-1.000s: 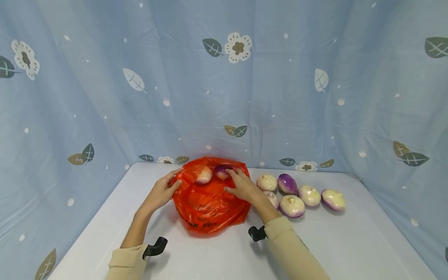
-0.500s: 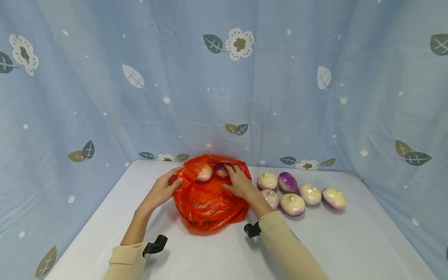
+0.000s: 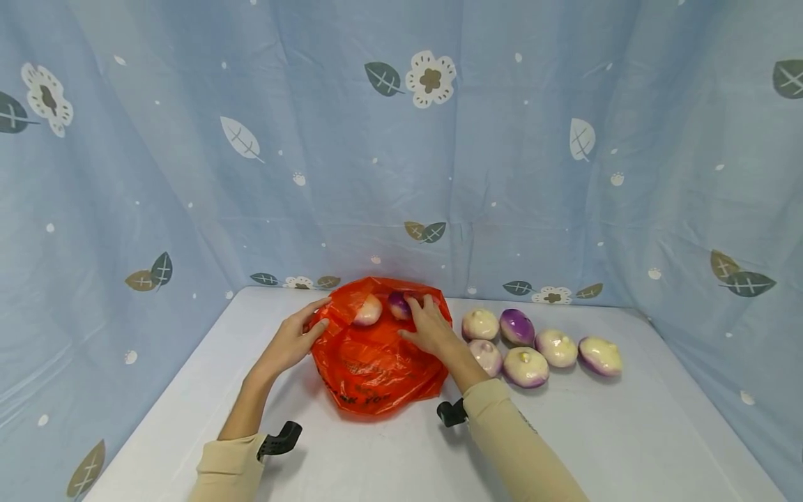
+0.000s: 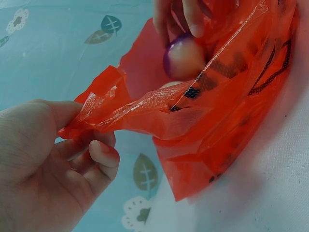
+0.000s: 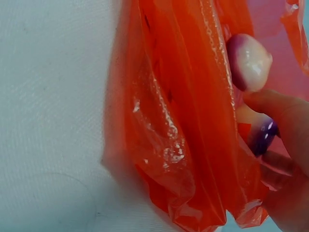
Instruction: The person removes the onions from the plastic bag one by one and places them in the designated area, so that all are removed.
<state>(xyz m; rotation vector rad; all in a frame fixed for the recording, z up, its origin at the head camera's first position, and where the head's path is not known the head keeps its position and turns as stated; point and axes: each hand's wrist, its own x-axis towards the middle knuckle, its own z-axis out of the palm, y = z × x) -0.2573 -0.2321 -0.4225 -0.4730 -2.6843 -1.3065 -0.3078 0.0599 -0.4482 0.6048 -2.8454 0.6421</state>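
A red plastic bag (image 3: 383, 373) lies with its mouth spread. My left hand (image 3: 291, 339) pinches the bag's left rim between thumb and fingers, clearly visible in the left wrist view. Inside the mouth sit a pale turnip (image 3: 369, 311) with a purple edge and a mostly purple turnip (image 3: 399, 305). My right hand (image 3: 431, 326) reaches over the bag's right side, fingers at the purple turnip and thumb spread away from them. From the right wrist, that purple turnip (image 5: 263, 137) shows between thumb and fingers, while the thumb tip overlaps the edge of the pale turnip (image 5: 250, 63).
Several white-and-purple turnips (image 3: 525, 367) lie together on the white table (image 3: 351, 460) to the right of the bag. A blue curtain (image 3: 502, 174) with leaves and flowers stands behind and on both sides.
The purple turnip in the bag has shifted and turned slightly under my right fingers. My right forearm has moved a little left; my left hand keeps its hold on the bag rim.
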